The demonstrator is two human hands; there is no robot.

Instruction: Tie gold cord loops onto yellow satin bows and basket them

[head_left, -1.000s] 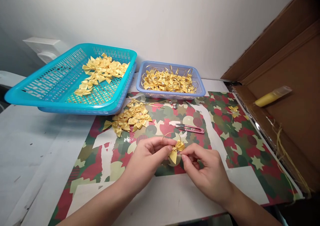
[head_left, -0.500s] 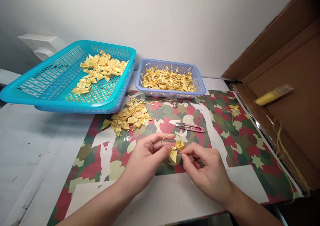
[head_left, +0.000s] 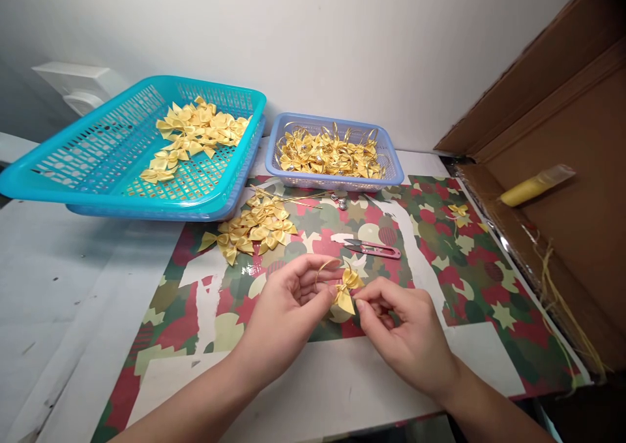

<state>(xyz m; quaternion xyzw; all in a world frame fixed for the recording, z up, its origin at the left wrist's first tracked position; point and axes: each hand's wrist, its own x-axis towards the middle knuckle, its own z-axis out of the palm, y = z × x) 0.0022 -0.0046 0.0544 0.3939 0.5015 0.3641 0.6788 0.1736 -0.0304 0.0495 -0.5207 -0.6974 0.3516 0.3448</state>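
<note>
Left hand pinches yellow bow; right hand pinches beside it, object unclear. We judge fastening; next needs steadiness.

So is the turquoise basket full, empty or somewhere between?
Partly full: yellow bows lie toward the right side of the turquoise basket, while bare mesh shows across its left and front.

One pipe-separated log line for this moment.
left hand: holding yellow bow with gold loop | right hand: at bow's edge, grip unclear | snips: on patterned sheet | purple basket: looped bows inside
</note>
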